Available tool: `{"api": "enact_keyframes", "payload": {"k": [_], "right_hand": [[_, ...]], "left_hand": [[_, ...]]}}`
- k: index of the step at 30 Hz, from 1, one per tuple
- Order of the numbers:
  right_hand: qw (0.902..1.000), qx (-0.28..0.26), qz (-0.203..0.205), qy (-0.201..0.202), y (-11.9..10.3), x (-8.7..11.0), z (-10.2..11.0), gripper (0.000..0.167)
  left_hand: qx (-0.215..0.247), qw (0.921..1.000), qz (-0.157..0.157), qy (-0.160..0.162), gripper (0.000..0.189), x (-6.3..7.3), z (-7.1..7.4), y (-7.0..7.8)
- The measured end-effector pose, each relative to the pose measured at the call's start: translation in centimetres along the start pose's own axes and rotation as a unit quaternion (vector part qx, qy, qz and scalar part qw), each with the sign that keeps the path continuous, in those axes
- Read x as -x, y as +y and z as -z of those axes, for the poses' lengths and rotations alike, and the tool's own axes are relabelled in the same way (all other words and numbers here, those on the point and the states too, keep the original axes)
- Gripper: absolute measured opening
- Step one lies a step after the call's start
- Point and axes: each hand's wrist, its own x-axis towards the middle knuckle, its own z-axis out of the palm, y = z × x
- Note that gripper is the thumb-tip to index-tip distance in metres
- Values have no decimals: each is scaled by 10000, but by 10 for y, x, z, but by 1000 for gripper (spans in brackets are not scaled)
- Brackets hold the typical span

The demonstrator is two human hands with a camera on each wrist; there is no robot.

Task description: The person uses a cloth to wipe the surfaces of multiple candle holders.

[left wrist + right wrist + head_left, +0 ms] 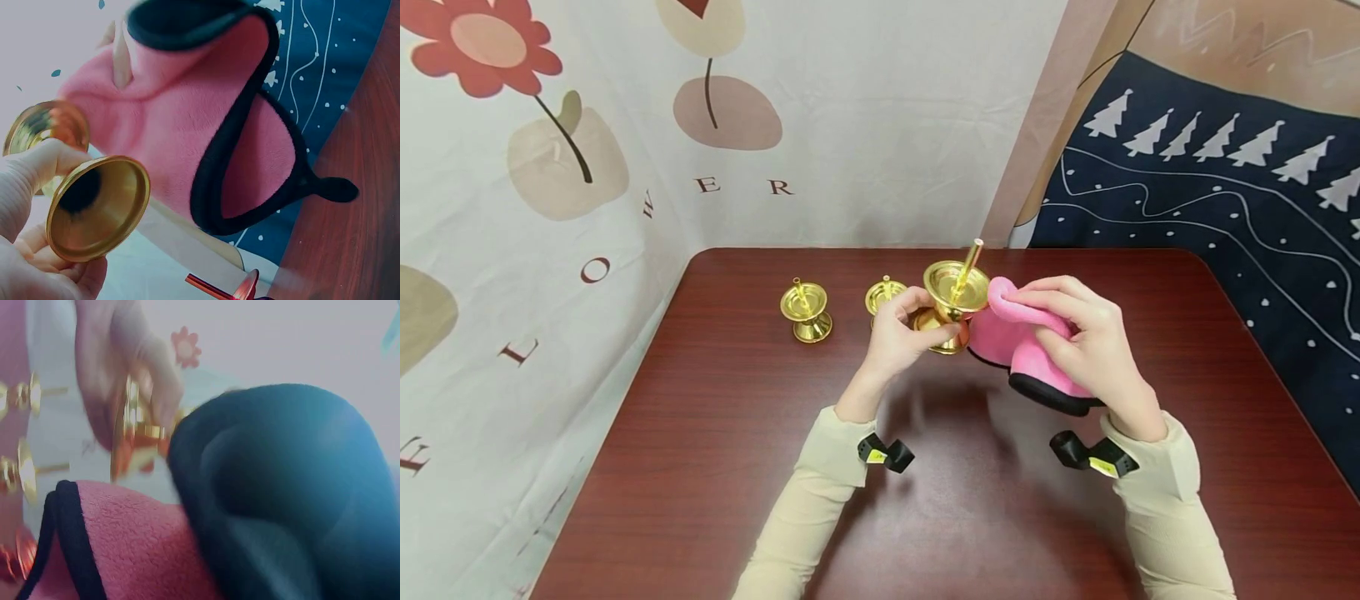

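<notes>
My left hand (901, 333) grips a shiny gold candle holder (957, 287) by its narrow waist, tilted, its thin tube pointing up to the right. In the left wrist view, the hollow underside of its base (100, 206) faces the camera. My right hand (1086, 333) pinches a soft pink cloth (1037, 354) with black edging, bunched and folded over beside the holder. The cloth's fleecy side and a black tab (337, 189) show in the left wrist view. In the right wrist view, a dark fold (281, 487) of the cloth covers much of the frame.
A second gold candle holder (806, 310) stands upright at the back left of the brown table (715, 467). Another gold holder (885, 292) stands partly behind my left hand. A red-looking metal holder (25, 553) shows at the right wrist view's lower left. Printed curtains hang behind.
</notes>
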Motion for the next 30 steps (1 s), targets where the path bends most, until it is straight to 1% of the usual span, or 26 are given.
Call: {"api": "enact_keyframes", "payload": {"k": [3, 5, 6, 8, 9, 11, 12, 13, 14, 16, 19, 21, 24, 26, 28, 30], "right_hand": [[9967, -514, -615, 126, -5, 5, -4, 32], [9906, -679, -1140, 336, -7, 8, -10, 29], [9857, -771, -1428, 458, -7, 9, -13, 29], [9728, -921, -2003, 715, -6, 10, -19, 29], [9663, -985, -2223, 845, -5, 10, -21, 30], [9554, -1122, -2538, 1012, -3, 8, -24, 33], [9529, -1166, -2586, 1068, -2, 7, -24, 33], [9529, -1153, -2582, 1097, -1, 5, -24, 34], [9548, -1109, -2530, 1094, 1, 2, -24, 34], [9635, -936, -2293, 1020, 3, -3, -24, 33], [9800, -466, -1737, 856, 6, -8, -23, 30], [9876, -146, -1354, 778, 7, -10, -23, 29], [9933, 329, -863, 694, 7, -9, -23, 30], [9943, 593, -636, 624, 5, -6, -24, 32], [9939, 848, -445, 545, 1, -3, -25, 33], [9930, 1024, -330, 495, -5, 0, -27, 34]], "left_hand": [[132, 9994, 145, 299, 25, -2, 0, -1], [226, 9986, 203, 441, 24, -3, -1, 0], [255, 9983, 210, 488, 24, -3, -1, 0], [252, 9981, 198, 524, 24, -3, -2, 1], [243, 9981, 191, 524, 24, -3, -3, 2], [182, 9986, 160, 469, 24, -3, -3, 3], [99, 9990, 139, 417, 24, -3, -4, 3], [12, 9993, 142, 358, 25, -3, -4, 3], [-69, 9994, 145, 305, 25, -3, -5, 4], [-244, 9993, 212, 202, 26, -2, -6, 5], [-406, 9984, 365, 113, 27, -2, -8, 5], [-517, 9979, 358, 122, 28, -2, -9, 5], [-747, 9968, 148, 243, 28, -1, -9, 3], [-1054, 9935, -91, 424, 28, -1, -9, 1], [-1396, 9873, -367, 658, 28, 0, -10, -2], [-1807, 9765, -694, 944, 29, 0, -11, -6]]}}
